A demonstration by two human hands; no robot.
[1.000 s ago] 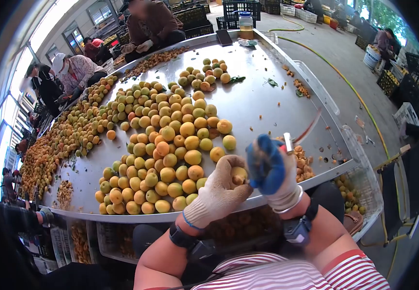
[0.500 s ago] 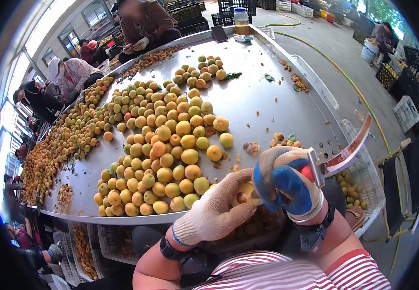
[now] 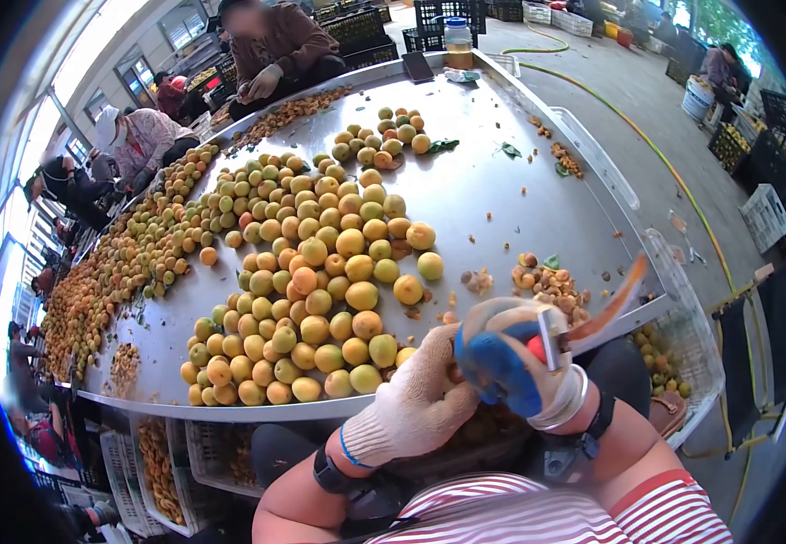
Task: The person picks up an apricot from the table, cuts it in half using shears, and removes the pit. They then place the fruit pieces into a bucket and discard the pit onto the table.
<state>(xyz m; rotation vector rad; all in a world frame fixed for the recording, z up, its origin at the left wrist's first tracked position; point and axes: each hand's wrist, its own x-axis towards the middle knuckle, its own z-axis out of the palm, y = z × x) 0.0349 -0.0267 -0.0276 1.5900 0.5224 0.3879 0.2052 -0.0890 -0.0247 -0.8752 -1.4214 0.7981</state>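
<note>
My left hand [image 3: 415,399], in a white knitted glove, is closed round a fruit that is mostly hidden by the fingers. My right hand [image 3: 511,358], in a blue-palmed glove, presses against it from the right and grips a tool with a red part [image 3: 536,347], a metal piece [image 3: 553,335] and a curved strip [image 3: 618,297] that sticks out up and right. Both hands meet over the table's front edge. Beside them on the metal table [image 3: 474,199] lie a large heap of yellow-green fruits [image 3: 316,299] and a small pile of pits or scraps [image 3: 551,283].
Below the hands is a container of fruit, partly hidden. White crates [image 3: 164,471] stand under the table's front edge, another crate [image 3: 697,372] at the right. A person [image 3: 275,45] sits across the table. A phone [image 3: 417,66] and a jar [image 3: 457,41] lie at the far corner.
My right hand has moved slightly left and down, and the curved strip has swung left with it. The fruit between my hands is now more covered. The view has shifted slightly.
</note>
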